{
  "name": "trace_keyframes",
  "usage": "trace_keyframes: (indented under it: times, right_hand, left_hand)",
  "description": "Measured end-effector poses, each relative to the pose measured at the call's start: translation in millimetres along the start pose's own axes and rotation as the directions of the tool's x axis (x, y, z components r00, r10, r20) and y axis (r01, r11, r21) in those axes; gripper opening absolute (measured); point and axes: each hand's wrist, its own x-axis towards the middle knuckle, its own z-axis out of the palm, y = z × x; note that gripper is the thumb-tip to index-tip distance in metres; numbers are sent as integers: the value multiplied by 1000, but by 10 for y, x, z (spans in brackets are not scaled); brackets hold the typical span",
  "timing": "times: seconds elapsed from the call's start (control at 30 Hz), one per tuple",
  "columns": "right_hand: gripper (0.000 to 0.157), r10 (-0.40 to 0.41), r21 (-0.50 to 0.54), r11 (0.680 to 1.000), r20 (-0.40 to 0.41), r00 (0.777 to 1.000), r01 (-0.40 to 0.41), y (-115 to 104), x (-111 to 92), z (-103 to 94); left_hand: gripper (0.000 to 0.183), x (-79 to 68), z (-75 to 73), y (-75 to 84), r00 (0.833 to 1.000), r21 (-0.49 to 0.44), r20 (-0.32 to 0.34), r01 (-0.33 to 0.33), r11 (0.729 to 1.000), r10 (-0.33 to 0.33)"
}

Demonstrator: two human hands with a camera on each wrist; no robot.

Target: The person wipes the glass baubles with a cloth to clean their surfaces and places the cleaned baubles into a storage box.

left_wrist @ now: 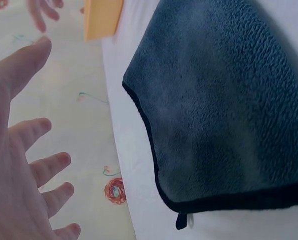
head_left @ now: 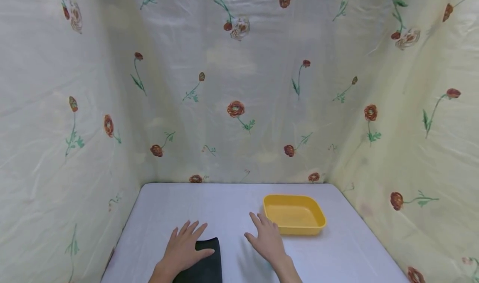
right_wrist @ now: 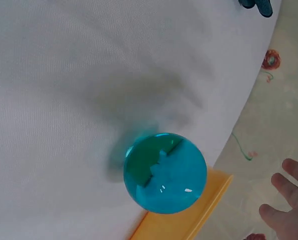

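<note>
A dark blue-grey plush cloth with black edging and a small loop lies on the white table. My left hand hovers over it, fingers spread and thumb out, holding nothing. To the right, my right hand is held above the table with its fingers extended, also holding nothing. A clear turquoise ball shows in the right wrist view, casting a tinted shadow on the tabletop; in the head view the right hand and forearm mostly hide it. Beyond the right fingertips stands a shallow yellow tray.
The white tabletop is enclosed at the back and both sides by hanging flower-print sheets. Its back edge runs just behind the yellow tray.
</note>
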Motion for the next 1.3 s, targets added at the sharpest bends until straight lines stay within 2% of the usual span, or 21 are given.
trace_keyframes:
  times: [0.27,0.5,0.7,0.87,1.13,1.3]
  right_hand:
    - [65,53,56,997,75,996,-58,144,-29,-28]
    - [65,83,81,993,75,994,-89,230,-57,-24]
    - [70,118,84,988,99,988,-126,297,-94,-66]
    - [74,178,99,976,153,972,-194,359,-124,-64]
    - [70,231,117,959,211,950,-259,438,-173,-14]
    - [67,262,113,949,239,935,-295,466,-211,2]
  left_hand:
    - [88,4,37,72,999,-9,43,-18,1000,18]
    - [90,-6,88,89,997,-19,72,-35,999,36]
    - [91,-3,153,134,995,37,96,-36,999,32]
    - [91,24,222,143,992,83,120,-42,996,31]
    - [92,6,313,110,984,58,161,-86,995,76]
    - [94,24,345,79,984,56,163,-85,995,75]
